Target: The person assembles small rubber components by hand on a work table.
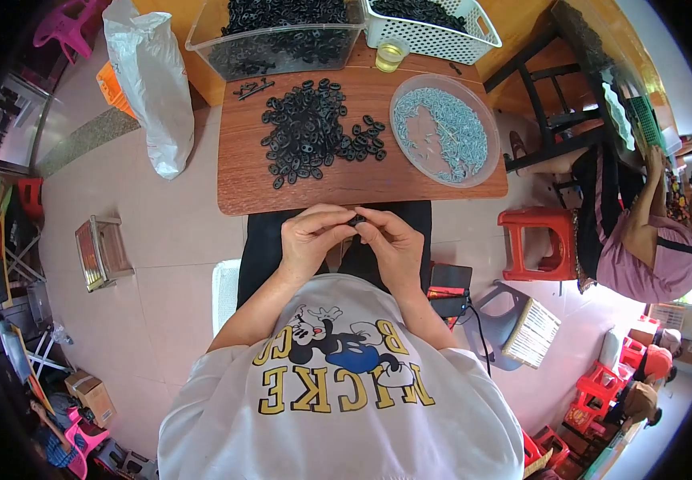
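Observation:
Just off the near edge of the brown wooden table (pixel 338 189), my left hand (pixel 312 238) and my right hand (pixel 396 242) meet in front of my body. Thumbs and fingertips of both pinch a small black plastic piece (pixel 356 220); my fingers cover much of it. A heap of black oval pieces with holes (pixel 306 120) lies on the table beyond my hands. To its right, a round clear tub (pixel 493 148) contains many small silvery screws (pixel 462 132). Several longer black parts (pixel 252 88) lie at the table's far left corner.
Behind the table stand a clear bin (pixel 278 38) and a white basket (pixel 434 45), both with black parts. A cup of yellowish liquid (pixel 391 56) sits before the basket. A white sack (pixel 154 96) stands left, a red stool (pixel 536 240) right. Another person (pixel 650 248) sits far right.

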`<state>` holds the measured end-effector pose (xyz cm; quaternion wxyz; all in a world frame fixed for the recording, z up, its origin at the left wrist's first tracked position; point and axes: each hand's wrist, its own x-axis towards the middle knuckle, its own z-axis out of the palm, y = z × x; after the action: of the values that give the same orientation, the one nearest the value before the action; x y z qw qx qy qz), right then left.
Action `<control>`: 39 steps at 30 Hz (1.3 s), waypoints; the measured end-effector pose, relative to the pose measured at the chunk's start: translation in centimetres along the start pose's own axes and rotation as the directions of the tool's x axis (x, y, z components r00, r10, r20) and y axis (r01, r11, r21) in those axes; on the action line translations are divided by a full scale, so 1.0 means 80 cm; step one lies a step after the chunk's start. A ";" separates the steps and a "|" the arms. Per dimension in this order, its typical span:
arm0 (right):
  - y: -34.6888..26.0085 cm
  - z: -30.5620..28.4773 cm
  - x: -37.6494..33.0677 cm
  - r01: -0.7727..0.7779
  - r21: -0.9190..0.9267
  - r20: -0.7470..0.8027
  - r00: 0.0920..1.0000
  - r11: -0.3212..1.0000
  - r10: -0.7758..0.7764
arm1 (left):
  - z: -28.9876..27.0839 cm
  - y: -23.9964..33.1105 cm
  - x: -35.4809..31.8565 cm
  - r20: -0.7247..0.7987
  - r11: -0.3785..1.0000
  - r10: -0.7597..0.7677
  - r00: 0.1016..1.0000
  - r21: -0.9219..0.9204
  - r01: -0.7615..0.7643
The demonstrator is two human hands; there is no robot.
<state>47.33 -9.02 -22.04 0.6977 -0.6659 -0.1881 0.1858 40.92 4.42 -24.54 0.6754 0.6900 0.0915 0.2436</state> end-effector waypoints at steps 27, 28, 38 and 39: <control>0.006 0.002 0.013 -0.067 -0.324 0.030 0.996 0.944 0.080 | -0.006 -0.018 0.002 0.031 0.679 -0.555 0.831 -0.561 0.474; 0.000 0.000 0.017 -0.067 -0.329 0.035 0.996 0.942 0.083 | -0.009 -0.019 0.004 0.066 0.622 -0.596 0.800 -0.592 0.512; -0.147 -0.093 0.281 0.415 -0.315 -0.072 0.886 0.853 -0.458 | -0.034 -0.015 -0.006 0.066 0.633 -0.571 0.818 -0.600 0.490; -0.159 -0.088 0.297 0.357 -0.462 -0.088 0.893 0.812 -0.442 | -0.037 -0.016 -0.005 0.076 0.623 -0.580 0.811 -0.599 0.502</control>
<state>71.47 -3.50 -9.25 0.5698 -0.7640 -0.2929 -0.0767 39.47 6.91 -25.96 0.8903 0.3663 0.2560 0.0873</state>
